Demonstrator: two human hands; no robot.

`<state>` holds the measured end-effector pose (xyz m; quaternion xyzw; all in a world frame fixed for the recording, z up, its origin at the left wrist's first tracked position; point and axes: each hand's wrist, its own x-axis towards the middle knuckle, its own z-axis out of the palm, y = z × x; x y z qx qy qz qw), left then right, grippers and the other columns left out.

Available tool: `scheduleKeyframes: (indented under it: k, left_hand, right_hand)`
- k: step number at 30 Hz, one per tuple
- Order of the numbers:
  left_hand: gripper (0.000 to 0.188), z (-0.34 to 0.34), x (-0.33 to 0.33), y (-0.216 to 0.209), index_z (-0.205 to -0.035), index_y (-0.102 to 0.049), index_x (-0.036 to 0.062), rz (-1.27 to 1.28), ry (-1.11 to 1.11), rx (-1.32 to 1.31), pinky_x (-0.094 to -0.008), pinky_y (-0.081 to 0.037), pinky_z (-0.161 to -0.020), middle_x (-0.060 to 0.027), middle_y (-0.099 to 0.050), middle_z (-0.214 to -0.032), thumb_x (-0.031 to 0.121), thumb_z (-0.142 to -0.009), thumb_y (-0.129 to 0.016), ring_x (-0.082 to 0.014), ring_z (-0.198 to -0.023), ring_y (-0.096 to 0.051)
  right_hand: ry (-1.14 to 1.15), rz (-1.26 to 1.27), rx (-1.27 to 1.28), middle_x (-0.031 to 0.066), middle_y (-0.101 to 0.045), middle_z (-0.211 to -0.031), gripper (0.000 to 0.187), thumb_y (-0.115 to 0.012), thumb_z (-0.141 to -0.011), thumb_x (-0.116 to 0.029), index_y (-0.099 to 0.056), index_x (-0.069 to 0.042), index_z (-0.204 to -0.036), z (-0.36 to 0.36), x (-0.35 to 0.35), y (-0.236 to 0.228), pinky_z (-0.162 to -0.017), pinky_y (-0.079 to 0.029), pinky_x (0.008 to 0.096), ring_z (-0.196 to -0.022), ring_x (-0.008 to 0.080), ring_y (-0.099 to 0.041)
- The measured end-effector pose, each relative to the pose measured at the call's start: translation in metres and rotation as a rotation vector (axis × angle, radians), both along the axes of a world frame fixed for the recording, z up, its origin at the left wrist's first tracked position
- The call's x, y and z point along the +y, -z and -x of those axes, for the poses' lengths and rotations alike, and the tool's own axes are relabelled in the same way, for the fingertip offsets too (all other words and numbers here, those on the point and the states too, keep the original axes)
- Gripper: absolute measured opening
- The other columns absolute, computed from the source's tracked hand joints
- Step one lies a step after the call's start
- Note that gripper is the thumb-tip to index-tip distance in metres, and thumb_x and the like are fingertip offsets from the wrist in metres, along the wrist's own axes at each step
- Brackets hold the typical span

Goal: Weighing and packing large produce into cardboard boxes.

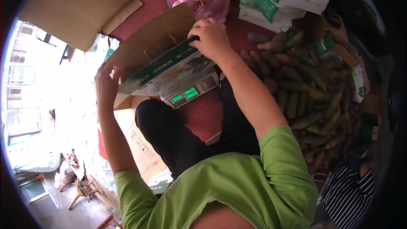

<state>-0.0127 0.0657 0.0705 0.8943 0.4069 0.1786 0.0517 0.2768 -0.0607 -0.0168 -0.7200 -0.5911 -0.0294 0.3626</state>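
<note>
A printed cardboard box with a green band stands over a digital weighing scale, whose green display is lit. Its brown flap is raised along the far side. My left hand grips the left end of the box, its fingers partly hidden behind the board. At the right end, my right hand has its fingers curled over the top edge. What lies inside the box is hidden from view.
A pink duck-faced plastic item sits beyond the box. To the right lies a large heap of long greenish-brown produce. White-and-green cartons are stacked at the far right. Someone in a striped shirt is at the lower right.
</note>
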Motion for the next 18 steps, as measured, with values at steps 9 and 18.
scheduleKeyframes:
  k: [9, 18]
  left_hand:
    - [0.040, -0.030, 0.133, 0.045, -0.109, -0.060, 0.0025, 0.065, 0.147, 0.095, -0.0399, -0.046, -0.084, -0.0143, -0.062, -0.105, 0.003, -0.070, -0.067, -0.0337, -0.095, -0.059]
    - [0.026, -0.046, 0.122, 0.065, -0.092, -0.065, 0.0044, 0.087, 0.112, 0.167, -0.0439, -0.048, -0.072, -0.0201, -0.064, -0.086, 0.023, -0.074, -0.060, -0.0370, -0.085, -0.061]
  right_hand:
    - [-0.031, 0.070, -0.135, -0.0020, -0.060, -0.086, 0.015, -0.074, -0.063, -0.024, -0.069, -0.022, -0.078, 0.028, 0.005, -0.006, -0.083, -0.035, 0.0466, -0.096, 0.0204, -0.052]
    - [-0.177, 0.134, -0.285, -0.0002, -0.059, -0.081, 0.006, -0.064, -0.072, -0.022, -0.068, -0.018, -0.075, 0.019, 0.009, -0.007, -0.076, -0.040, 0.0437, -0.088, 0.0213, -0.056]
